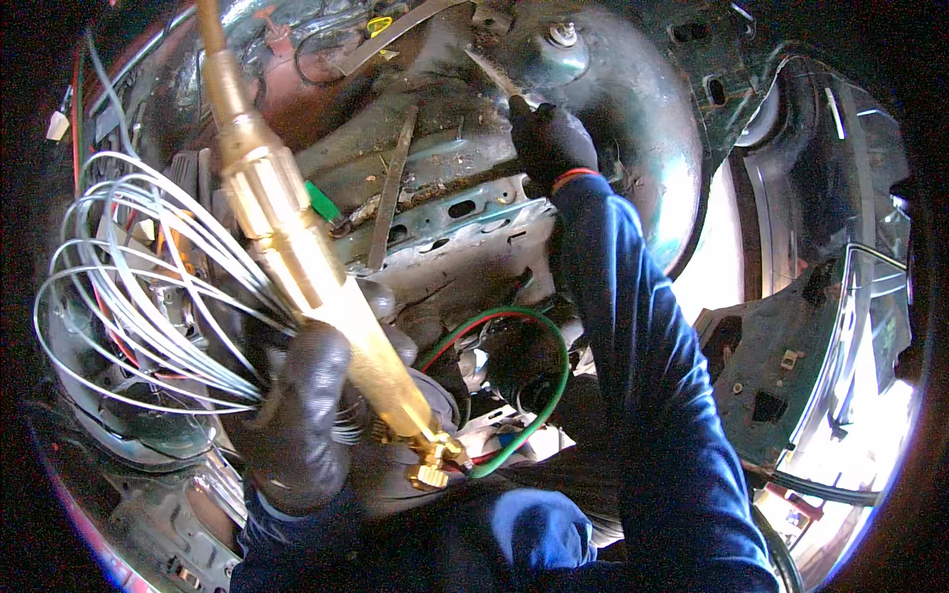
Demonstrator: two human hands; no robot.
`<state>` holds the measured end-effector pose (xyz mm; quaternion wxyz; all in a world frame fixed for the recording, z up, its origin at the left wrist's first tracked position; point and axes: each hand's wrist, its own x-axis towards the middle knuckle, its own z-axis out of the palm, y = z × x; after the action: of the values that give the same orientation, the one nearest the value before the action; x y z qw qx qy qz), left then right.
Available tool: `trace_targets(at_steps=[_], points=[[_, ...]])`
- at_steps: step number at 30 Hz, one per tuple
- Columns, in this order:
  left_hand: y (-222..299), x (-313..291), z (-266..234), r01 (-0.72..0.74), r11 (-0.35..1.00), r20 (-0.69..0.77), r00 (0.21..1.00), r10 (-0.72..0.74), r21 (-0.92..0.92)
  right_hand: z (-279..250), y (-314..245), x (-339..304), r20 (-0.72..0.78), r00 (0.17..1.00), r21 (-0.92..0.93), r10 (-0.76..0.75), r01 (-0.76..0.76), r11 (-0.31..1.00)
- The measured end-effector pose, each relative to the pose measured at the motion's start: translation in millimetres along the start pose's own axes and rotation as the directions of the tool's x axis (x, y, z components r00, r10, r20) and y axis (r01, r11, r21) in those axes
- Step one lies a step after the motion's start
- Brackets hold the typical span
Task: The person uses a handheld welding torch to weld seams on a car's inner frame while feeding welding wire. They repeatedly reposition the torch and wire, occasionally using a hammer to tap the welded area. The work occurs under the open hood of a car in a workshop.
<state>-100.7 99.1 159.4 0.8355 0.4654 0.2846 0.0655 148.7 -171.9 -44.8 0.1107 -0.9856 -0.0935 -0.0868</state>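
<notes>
My left hand (pixel 301 425), in a black glove, is closed around a brass gas torch (pixel 326 282) slanting from upper left to lower middle. A loose coil of thin silvery wire (pixel 259 285) is gripped in that hand too, its loops fanning out leftward. From the torch's valve end (pixel 435 469) run a green hose (pixel 564 366) and a red one. My right hand (pixel 556 146), also black-gloved, reaches forward and is closed around a slim, pointed, blade-like tool (pixel 491 75). Its tip lies over or against the dirty sheet metal (pixel 435 89); contact is not clear.
A rounded dark green wheel-arch shape (pixel 643 109) stands to the right of my right hand. A flat metal strip (pixel 393 188) lies across a perforated metal edge (pixel 465 225), near a green piece (pixel 321 201). On the right are a cut body panel (pixel 761 356) and a bright opening.
</notes>
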Motion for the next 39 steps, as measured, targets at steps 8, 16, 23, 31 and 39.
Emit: trace_targets(at_steps=[8, 16, 23, 31, 39], points=[[4.7, 8.9, -17.3, -0.061, 0.998, -0.077, 0.995, 0.062, 0.004, -64.1, -54.2, -30.3, 0.435, 0.871, 0.280, 0.227, -0.371, 0.886], [2.8, 5.4, -4.6, -0.085, 0.996, -0.185, 0.980, 0.081, -0.018, -2.3, -129.0, -3.8, 0.138, 0.984, 0.206, -0.115, 0.084, 0.975], [-6.8, 10.0, -23.3, -0.066, 0.997, -0.222, 0.973, 0.056, -0.038, 5.7, -28.4, -64.0, 0.127, 0.991, 0.145, -0.042, 0.024, 0.989], [0.6, 3.9, -10.6, -0.094, 0.995, -0.104, 0.990, 0.097, 0.035, -49.1, -40.3, -89.7, 0.208, 0.970, 0.098, 0.126, -0.149, 0.984], [-6.0, 5.3, 2.5, -0.094, 0.995, 0.027, 0.995, 0.093, 0.032, -19.4, -66.6, 6.6, 0.048, 0.973, 0.001, -0.224, 0.224, 0.975]])
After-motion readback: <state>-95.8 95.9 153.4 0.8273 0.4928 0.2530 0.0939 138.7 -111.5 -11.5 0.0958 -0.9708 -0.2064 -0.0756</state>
